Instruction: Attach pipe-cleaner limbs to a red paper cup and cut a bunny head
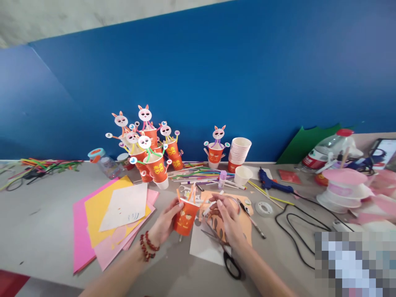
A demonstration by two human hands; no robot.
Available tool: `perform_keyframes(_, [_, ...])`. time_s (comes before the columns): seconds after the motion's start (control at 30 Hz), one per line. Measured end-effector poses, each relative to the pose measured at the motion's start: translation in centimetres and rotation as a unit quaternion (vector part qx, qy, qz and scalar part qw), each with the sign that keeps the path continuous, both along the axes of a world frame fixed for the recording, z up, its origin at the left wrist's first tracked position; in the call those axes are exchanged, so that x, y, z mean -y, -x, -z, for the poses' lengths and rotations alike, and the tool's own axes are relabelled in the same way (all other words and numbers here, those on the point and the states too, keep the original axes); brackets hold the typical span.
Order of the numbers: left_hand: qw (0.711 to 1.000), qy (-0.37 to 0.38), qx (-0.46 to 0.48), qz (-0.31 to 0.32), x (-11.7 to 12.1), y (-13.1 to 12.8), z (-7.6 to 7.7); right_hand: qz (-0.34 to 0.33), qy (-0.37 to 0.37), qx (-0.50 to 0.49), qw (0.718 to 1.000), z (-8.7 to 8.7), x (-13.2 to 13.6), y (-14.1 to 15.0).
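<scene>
The cup (pixel 185 218), red-orange, is up off the table (pixel 167 268), just left of the white paper (pixel 204 247), its mouth turned upward and its base down. Its long axis runs close to upright but leans, the rim lying farther right than the base. Orange strips (pixel 193 192) rise out of the mouth, splaying a little, and one slants out to the right. The left hand (pixel 168 216) is closed around the cup's left side, fingers mostly behind it. The right hand (pixel 229 218) is right of the cup and apart from its wall, fingers bent and fairly close together; something white is at the fingertips, but I cannot tell whether it is gripped. Below that hand, the scissors (pixel 232 266) lie with blades parted and pointing up and left, black handles toward the wearer. The orange sheet (pixel 247 233), with cut-outs, lies under and beyond the right hand; the pen (pixel 256 226) slants at its right edge, with the tape (pixel 264 208) farther right. Behind stand the rabbit cups (pixel 156 167), mouths up, and the cup stack (pixel 240 150), its axis slightly tilted.
</scene>
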State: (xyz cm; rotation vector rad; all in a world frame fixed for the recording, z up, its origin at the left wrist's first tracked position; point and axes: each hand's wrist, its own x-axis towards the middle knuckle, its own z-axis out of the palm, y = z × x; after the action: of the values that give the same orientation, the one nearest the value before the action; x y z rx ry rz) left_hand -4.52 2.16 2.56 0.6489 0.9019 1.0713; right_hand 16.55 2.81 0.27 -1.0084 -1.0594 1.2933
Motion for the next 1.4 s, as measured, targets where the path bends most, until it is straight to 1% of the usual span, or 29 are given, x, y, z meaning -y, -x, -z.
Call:
perform_keyframes(0.1, [0.996,-0.014,-0.092,0.001,0.4,2.4,0.1,0.030,0.010,0.016,0.999,0.0,-0.3,-0.2])
perform_keyframes(0.17, [0.988,-0.011,-0.151,0.020,0.6,4.3,0.4,0.041,0.012,0.021,0.999,-0.1,-0.4,-0.2])
perform_keyframes(0.27, [0.970,-0.019,-0.238,0.043,0.5,6.6,0.6,0.052,0.006,0.016,0.998,-0.2,-0.4,-0.3])
perform_keyframes(0.33, [0.959,-0.027,-0.280,0.033,0.3,7.7,0.6,0.055,0.000,0.015,0.998,-0.3,-0.4,-0.4])
perform_keyframes(0.5, [0.927,-0.021,-0.375,-0.008,-0.1,8.9,0.0,0.076,-0.028,0.001,0.997,-1.3,-0.9,-1.5])
perform_keyframes(0.6, [0.907,-0.029,-0.420,-0.004,-0.2,9.3,-0.2,0.111,-0.053,-0.019,0.992,-2.8,-1.3,-3.2])
perform_keyframes(0.67, [0.893,-0.045,-0.448,0.002,-0.2,9.6,0.0,0.126,-0.067,-0.014,0.990,-4.0,-1.1,-4.7])
perform_keyframes(0.73, [0.886,-0.064,-0.459,0.008,-0.2,10.1,0.3,0.121,-0.089,0.031,0.988,-5.0,-0.4,-6.2])
perform_keyframes(0.77, [0.882,-0.080,-0.464,0.006,-0.1,10.3,0.5,0.109,-0.097,0.075,0.987,-5.3,0.2,-6.9])
perform_keyframes(0.8, [0.872,-0.104,-0.478,-0.002,0.1,10.5,0.7,0.090,-0.103,0.130,0.982,-5.3,0.9,-7.5])
perform_keyframes(0.83, [0.852,-0.137,-0.505,-0.020,0.3,10.7,0.8,0.064,-0.106,0.194,0.973,-5.2,1.7,-7.9])
perform_keyframes(0.87, [0.822,-0.176,-0.540,-0.040,0.6,10.7,0.8,0.037,-0.107,0.260,0.959,-4.8,2.5,-8.3])
perform_keyframes(0.9, [0.786,-0.219,-0.574,-0.066,1.0,10.6,0.7,0.005,-0.104,0.328,0.939,-4.2,3.3,-8.6])
perform_keyframes(0.93, [0.749,-0.272,-0.600,-0.076,1.5,10.2,0.6,-0.019,-0.099,0.386,0.917,-3.5,4.1,-8.7])
perform_keyframes(0.97, [0.708,-0.336,-0.615,-0.081,2.0,9.7,0.4,-0.039,-0.094,0.431,0.897,-2.7,4.9,-8.8])
perform_keyframes(1.0, [0.677,-0.385,-0.623,-0.073,2.5,8.9,0.2,-0.049,-0.096,0.465,0.879,-2.0,5.5,-8.9])
perform_keyframes(1.03, [0.657,-0.425,-0.621,-0.051,3.1,8.0,0.1,-0.060,-0.101,0.489,0.864,-1.4,6.0,-8.8])
perform_keyframes(1.1, [0.628,-0.481,-0.611,0.035,4.1,5.6,0.0,-0.089,-0.127,0.518,0.841,-0.5,6.8,-8.4])
perform_keyframes(1.17, [0.599,-0.512,-0.602,0.126,4.9,3.2,0.3,-0.112,-0.149,0.540,0.821,-0.2,7.2,-7.6])
perform_keyframes(1.23, [0.566,-0.526,-0.603,0.195,5.4,1.3,0.9,-0.116,-0.154,0.566,0.801,-0.2,7.5,-6.5])
perform_keyframes(1.3, [0.544,-0.528,-0.608,0.235,5.9,0.1,1.7,-0.109,-0.150,0.597,0.781,-0.2,7.6,-5.3])
perform_keyframes(1.4, [0.526,-0.518,-0.625,0.253,6.3,-0.5,2.4,-0.090,-0.149,0.639,0.749,0.2,7.4,-4.2])
